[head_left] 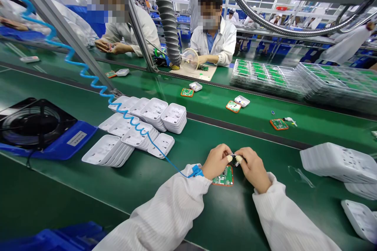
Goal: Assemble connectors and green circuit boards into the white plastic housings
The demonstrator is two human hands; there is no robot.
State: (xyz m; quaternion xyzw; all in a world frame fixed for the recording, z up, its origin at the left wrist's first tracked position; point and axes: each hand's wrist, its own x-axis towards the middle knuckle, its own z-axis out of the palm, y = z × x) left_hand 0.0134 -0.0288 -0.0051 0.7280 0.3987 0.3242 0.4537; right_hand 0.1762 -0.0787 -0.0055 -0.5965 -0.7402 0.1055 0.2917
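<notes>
My left hand (217, 161) and my right hand (253, 168) meet over the green bench, both in white sleeves with finger cots on the tips. Together they pinch a small dark part (235, 159) between thumbs and forefingers. A green circuit board in an orange frame (224, 177) lies on the mat just under my left hand. A blue coiled wrist strap cord (123, 113) runs from my left wrist up to the left.
Stacks of white plastic housings (138, 129) lie to the left, more (341, 162) to the right. A blue fan unit (38, 129) sits far left. Boards and white covers (235, 105) ride the conveyor; trays of green boards (265, 74) beyond. Two other people work opposite.
</notes>
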